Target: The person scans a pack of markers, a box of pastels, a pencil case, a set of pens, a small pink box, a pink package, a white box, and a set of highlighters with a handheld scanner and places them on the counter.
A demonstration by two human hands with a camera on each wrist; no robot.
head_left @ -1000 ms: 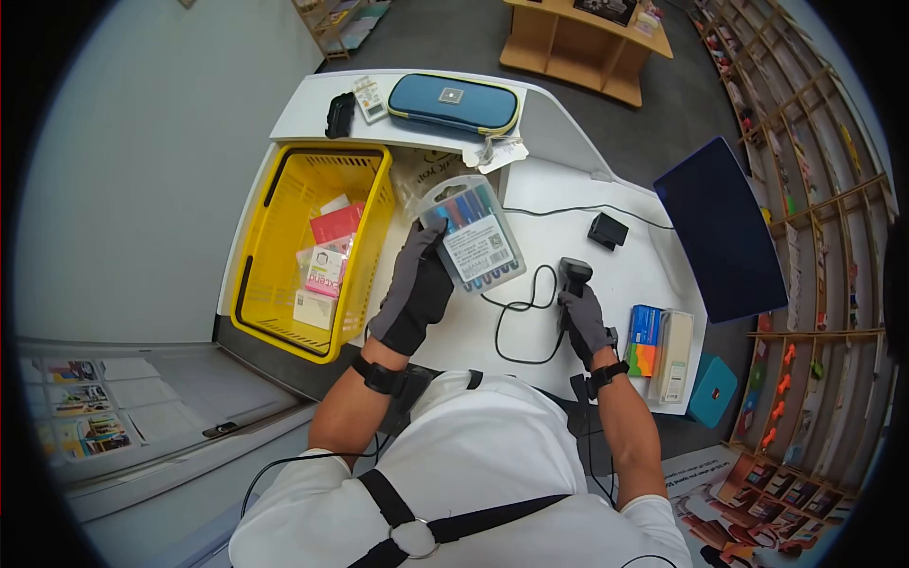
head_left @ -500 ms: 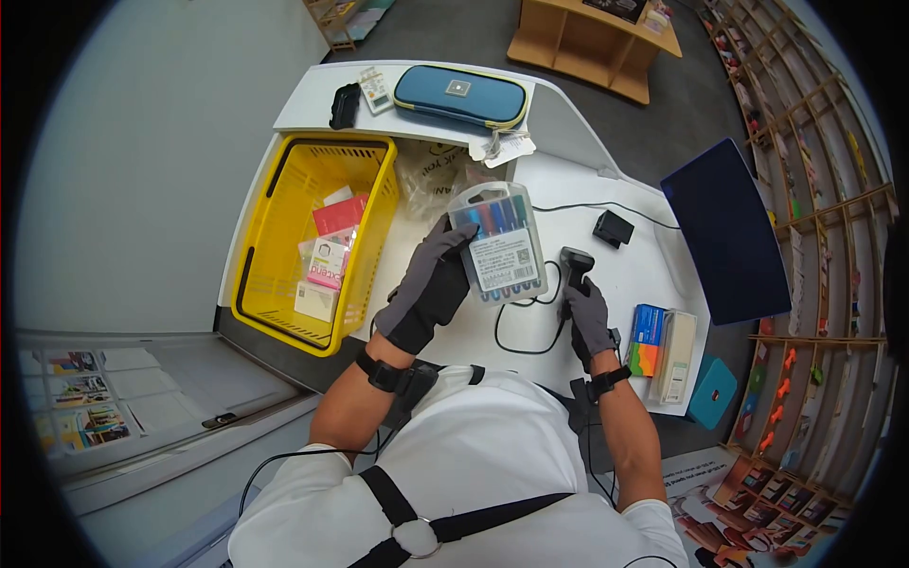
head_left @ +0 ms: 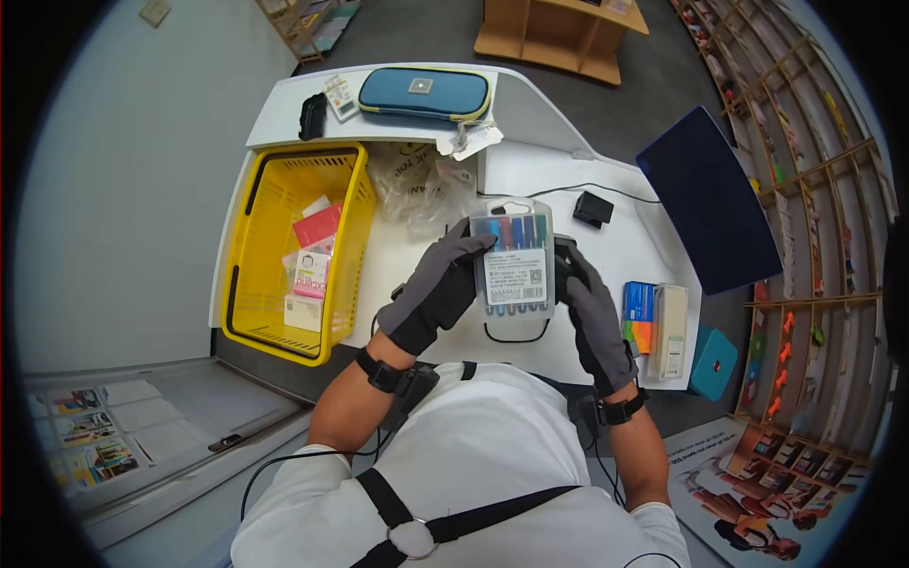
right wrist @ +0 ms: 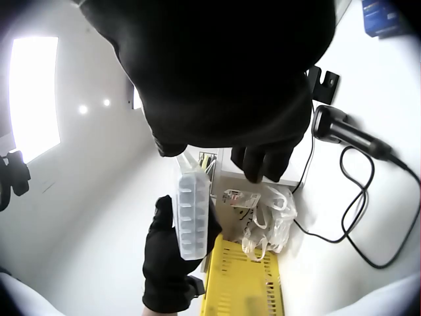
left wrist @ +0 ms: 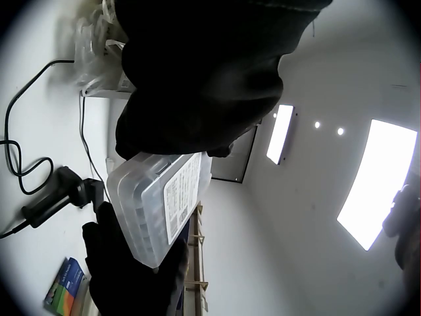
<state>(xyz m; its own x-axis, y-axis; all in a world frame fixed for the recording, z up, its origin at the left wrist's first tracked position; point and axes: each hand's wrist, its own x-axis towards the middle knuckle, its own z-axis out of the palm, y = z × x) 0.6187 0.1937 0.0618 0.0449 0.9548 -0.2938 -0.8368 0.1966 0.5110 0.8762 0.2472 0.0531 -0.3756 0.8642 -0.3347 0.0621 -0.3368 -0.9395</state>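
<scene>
In the head view a clear plastic case of coloured markers [head_left: 514,275] is upright before my body, its white label facing me. My left hand [head_left: 440,284] grips it along the left edge, thumb over the front. My right hand [head_left: 597,317] is at the case's right edge, fingers extended and holding nothing. In the right wrist view its thumb is close by the case's handle end. A black barcode scanner [right wrist: 348,135] lies on the white table with its cable looped; in the head view the right hand and case mostly cover it.
Left of the case stands a yellow basket [head_left: 346,275] with several packaged items; a plastic bag [head_left: 417,194] lies beside it. A blue pencil case [head_left: 424,93] rests on the raised shelf. Rightward are a monitor [head_left: 710,204], a small black box [head_left: 593,209], a blue-orange box [head_left: 638,312] and a long pale box [head_left: 670,331].
My right hand has let go of the barcode scanner and moved up to the marker case. My left hand has carried the case rightward and turned it upright.
</scene>
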